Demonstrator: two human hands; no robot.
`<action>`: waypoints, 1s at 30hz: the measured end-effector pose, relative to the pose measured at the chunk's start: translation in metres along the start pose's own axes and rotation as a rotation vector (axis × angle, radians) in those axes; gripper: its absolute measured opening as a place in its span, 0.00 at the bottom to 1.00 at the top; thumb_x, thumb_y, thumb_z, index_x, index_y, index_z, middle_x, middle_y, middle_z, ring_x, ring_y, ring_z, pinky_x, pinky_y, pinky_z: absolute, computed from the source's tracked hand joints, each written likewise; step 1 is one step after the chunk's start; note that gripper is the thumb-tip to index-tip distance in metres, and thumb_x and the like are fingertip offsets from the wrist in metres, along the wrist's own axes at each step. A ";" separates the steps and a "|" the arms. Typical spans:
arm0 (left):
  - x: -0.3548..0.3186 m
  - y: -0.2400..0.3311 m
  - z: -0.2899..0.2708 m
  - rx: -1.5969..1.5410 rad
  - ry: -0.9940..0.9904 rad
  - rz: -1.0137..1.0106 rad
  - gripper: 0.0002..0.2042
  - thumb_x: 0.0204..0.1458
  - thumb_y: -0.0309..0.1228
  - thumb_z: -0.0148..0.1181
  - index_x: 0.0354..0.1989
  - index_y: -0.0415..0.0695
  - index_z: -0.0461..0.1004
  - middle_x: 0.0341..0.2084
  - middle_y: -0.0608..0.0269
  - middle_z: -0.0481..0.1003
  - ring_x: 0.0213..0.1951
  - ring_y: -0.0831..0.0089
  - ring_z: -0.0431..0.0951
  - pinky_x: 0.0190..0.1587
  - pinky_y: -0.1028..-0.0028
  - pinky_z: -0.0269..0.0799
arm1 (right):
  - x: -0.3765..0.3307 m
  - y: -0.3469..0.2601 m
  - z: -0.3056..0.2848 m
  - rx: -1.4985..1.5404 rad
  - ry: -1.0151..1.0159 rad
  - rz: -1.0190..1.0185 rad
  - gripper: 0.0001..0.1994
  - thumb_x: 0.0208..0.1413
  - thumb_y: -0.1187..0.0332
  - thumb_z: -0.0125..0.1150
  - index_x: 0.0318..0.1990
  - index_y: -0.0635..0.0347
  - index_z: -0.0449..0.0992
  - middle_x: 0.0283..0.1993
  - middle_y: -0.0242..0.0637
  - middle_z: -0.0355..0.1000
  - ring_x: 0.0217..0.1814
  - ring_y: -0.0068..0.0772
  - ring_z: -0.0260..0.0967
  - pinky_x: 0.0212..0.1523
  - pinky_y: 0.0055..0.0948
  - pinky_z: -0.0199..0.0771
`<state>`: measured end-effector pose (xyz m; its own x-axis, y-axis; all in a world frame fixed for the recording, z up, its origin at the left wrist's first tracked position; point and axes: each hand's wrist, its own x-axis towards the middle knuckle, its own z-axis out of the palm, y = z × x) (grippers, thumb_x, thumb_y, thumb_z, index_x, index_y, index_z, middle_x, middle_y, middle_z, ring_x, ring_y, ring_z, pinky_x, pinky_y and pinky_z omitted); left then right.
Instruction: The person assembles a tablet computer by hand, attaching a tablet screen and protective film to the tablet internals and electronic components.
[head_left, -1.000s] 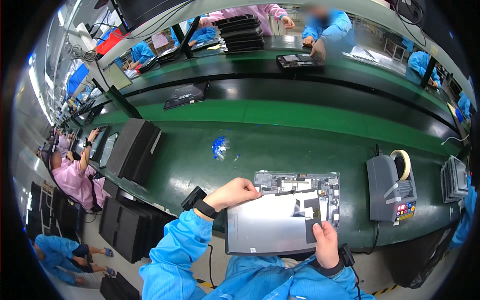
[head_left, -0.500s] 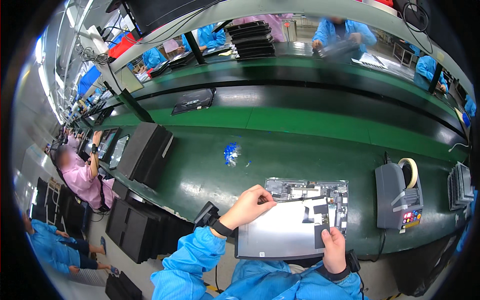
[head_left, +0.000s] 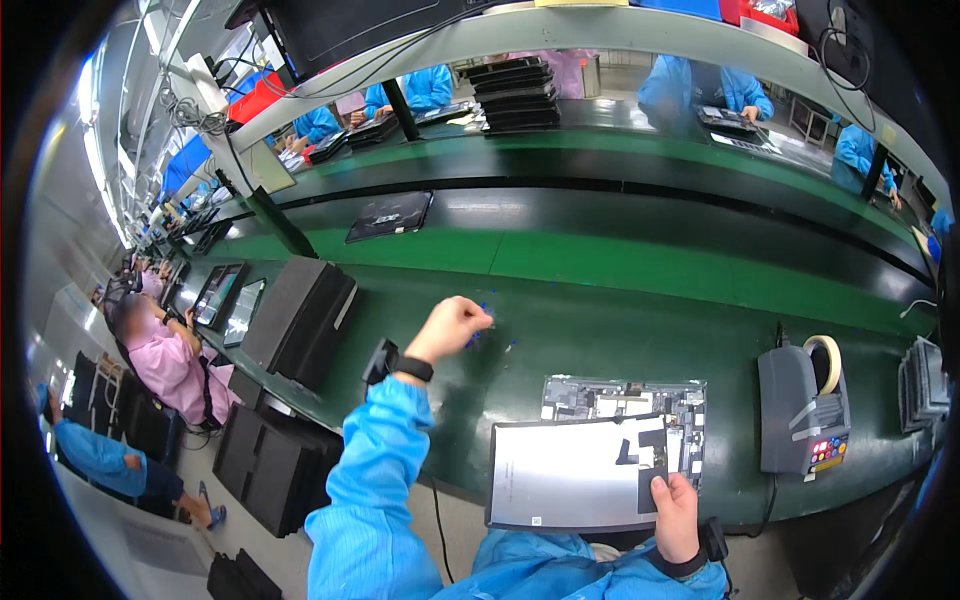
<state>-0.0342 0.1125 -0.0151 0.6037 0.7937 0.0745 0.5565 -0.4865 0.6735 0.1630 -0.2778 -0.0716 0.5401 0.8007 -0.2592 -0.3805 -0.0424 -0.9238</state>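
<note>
My right hand [head_left: 677, 515] grips the right edge of a silver-backed display panel [head_left: 565, 475], thumb on top near a black flap. The panel tilts over the near part of an open laptop chassis [head_left: 610, 400], whose circuit boards show beyond the panel's far edge. My left hand [head_left: 450, 328] is above the table, over a small pile of blue and clear bits [head_left: 488, 312] and covering much of it. Its fingertips are pinched together; whatever may be between them is too small to make out.
A grey tape dispenser [head_left: 805, 410] stands on the green bench [head_left: 640, 320] at right, beside stacked trays [head_left: 920, 380]. Black foam blocks [head_left: 300, 320] stand at left. A dark laptop lid [head_left: 390, 216] lies farther back. Co-workers sit at left and across the bench.
My left hand has left the panel's far edge and moved up and left to the pile of bits. My right hand still holds the panel.
</note>
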 end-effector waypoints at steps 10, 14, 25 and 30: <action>0.014 -0.066 0.022 0.106 0.108 -0.213 0.14 0.43 0.37 0.69 0.27 0.37 0.79 0.21 0.57 0.77 0.26 0.70 0.77 0.33 0.71 0.72 | -0.001 0.005 -0.002 -0.007 0.049 0.004 0.08 0.62 0.70 0.52 0.40 0.68 0.70 0.38 0.36 0.74 0.38 0.20 0.68 0.43 0.21 0.68; 0.010 -0.059 0.029 0.057 0.258 -0.195 0.12 0.41 0.34 0.69 0.25 0.38 0.77 0.21 0.59 0.77 0.26 0.70 0.77 0.33 0.72 0.73 | 0.000 0.003 0.001 -0.025 0.051 -0.005 0.08 0.62 0.70 0.52 0.39 0.68 0.70 0.37 0.36 0.74 0.37 0.19 0.68 0.42 0.20 0.68; -0.018 -0.054 0.001 -0.094 0.438 -0.078 0.07 0.49 0.27 0.60 0.33 0.37 0.79 0.28 0.54 0.80 0.32 0.69 0.81 0.38 0.73 0.74 | -0.003 0.001 0.007 0.076 0.002 0.025 0.11 0.63 0.68 0.51 0.41 0.70 0.70 0.37 0.36 0.73 0.38 0.20 0.68 0.42 0.21 0.68; -0.067 -0.031 -0.011 -0.544 0.045 0.088 0.15 0.50 0.19 0.53 0.48 0.36 0.73 0.42 0.59 0.77 0.45 0.71 0.77 0.51 0.73 0.70 | -0.009 -0.024 0.018 0.285 -0.048 0.255 0.12 0.64 0.67 0.48 0.45 0.69 0.70 0.42 0.41 0.74 0.42 0.29 0.73 0.46 0.27 0.72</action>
<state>-0.0980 0.0784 -0.0328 0.6033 0.7790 0.1708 0.1225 -0.3022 0.9454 0.1536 -0.2728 -0.0425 0.3683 0.8130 -0.4510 -0.6951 -0.0814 -0.7143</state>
